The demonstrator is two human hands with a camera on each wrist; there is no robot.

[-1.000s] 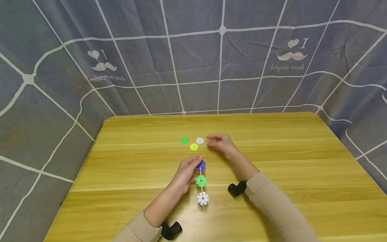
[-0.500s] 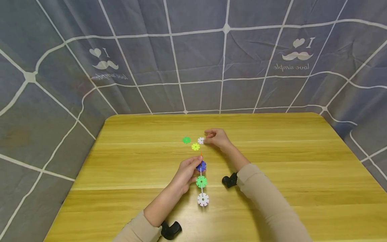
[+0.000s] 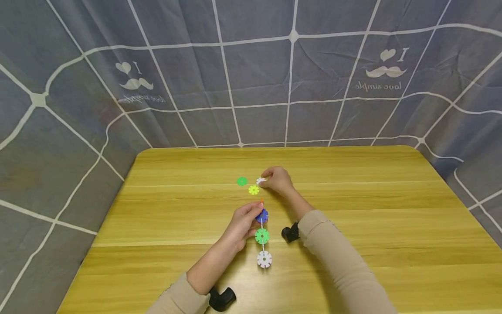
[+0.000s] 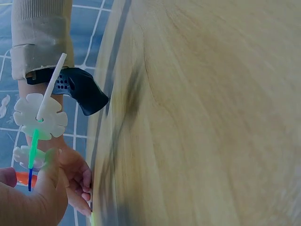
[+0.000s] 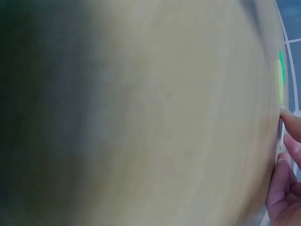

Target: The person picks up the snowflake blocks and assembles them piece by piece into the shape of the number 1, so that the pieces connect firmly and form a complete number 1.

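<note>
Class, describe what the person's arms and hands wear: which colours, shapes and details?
Beige fabric sleeves cover both arms; the left wrist view shows fine ribbing above the right cuff. A black, bent, plastic-looking device pokes out at each cuff; the right one shows small holes. The left hand and right hand wear no gloves.

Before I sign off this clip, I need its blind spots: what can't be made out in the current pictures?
Head view: right side of the far white disc, covered by the right hand.
Left wrist view: part of the orange piece, behind the left hand, itself cut off by the left edge.
Right wrist view: the right hand, partly cut off by the right edge.
Right wrist view: dark patch at left, too blurred to identify.
</note>
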